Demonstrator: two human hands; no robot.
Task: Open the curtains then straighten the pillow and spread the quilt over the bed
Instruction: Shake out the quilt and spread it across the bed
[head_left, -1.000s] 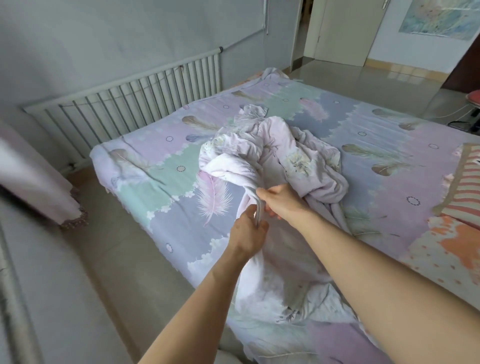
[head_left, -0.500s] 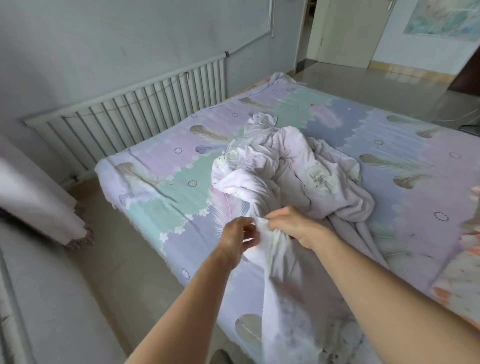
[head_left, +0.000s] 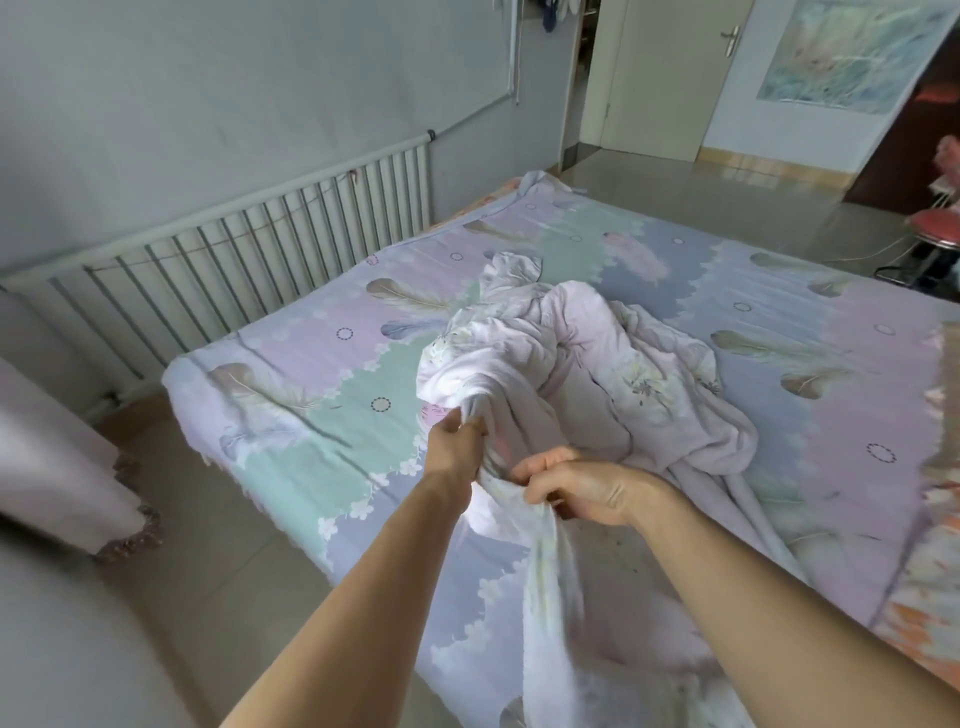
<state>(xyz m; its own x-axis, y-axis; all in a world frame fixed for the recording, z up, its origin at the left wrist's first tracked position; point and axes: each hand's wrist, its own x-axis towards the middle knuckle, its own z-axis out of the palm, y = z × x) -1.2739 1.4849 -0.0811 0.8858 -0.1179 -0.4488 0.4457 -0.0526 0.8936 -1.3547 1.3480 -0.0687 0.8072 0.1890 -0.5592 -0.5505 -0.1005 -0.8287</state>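
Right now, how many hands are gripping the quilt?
2. The left hand grips a bunched fold of the quilt; the right hand pinches its edge just beside it, near the bed's near side.

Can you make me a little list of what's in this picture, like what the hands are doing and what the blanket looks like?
left hand: grips a bunched fold of the quilt
right hand: pinches the quilt's edge, close beside the left hand
quilt: pale pink, crumpled in a heap mid-bed, not spread yet
bed: sheet with feather pattern
radiator: white, on the wall behind the bed
curtain: pink, at the left edge
door: far side of room
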